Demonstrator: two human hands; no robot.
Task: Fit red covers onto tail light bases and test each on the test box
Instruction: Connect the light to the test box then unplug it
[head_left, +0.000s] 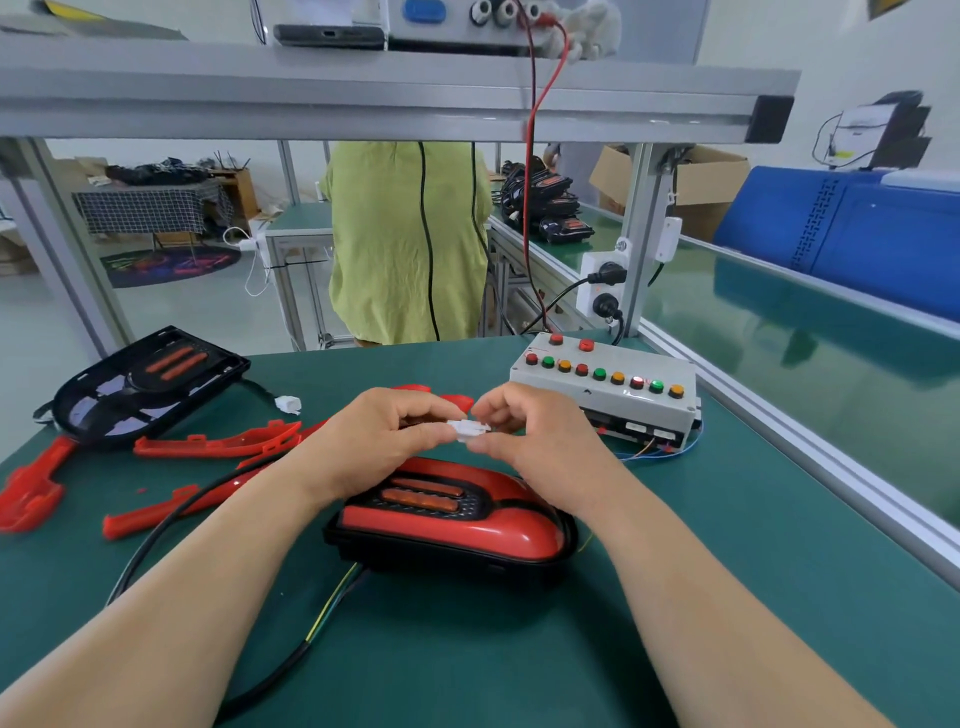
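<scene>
Above tail light (451, 526), left hand (374, 437), right hand (536, 442) pinch white connector (467, 430); test box (605, 397) right, red covers (218, 442) left.

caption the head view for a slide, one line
Left hand and right hand pinch a white connector above a covered tail light, with the test box at right on the green bench.

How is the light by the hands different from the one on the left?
The near tail light wears a shiny red cover; the left tail light is bare black. The near one sits under the left hand and right hand, which pinch a white connector; the left one's white plug lies loose on the table. Both show two orange strips.
</scene>
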